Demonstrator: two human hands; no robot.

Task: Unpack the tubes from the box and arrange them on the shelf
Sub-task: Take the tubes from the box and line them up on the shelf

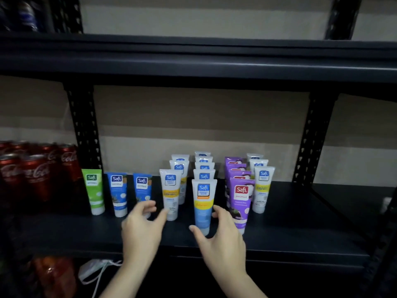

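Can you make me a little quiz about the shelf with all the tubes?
1. True or false: the green tube stands at the left end of the tubes, next to the cans.
2. What colour is the row of tubes between the two rightmost white rows? A purple, B red, C black.
3. Which hand is at the front blue-and-white tube?

Key: 1 true. 2 A, the purple tubes. 3 The right hand; the left hand is by the blue tube on the shelf.
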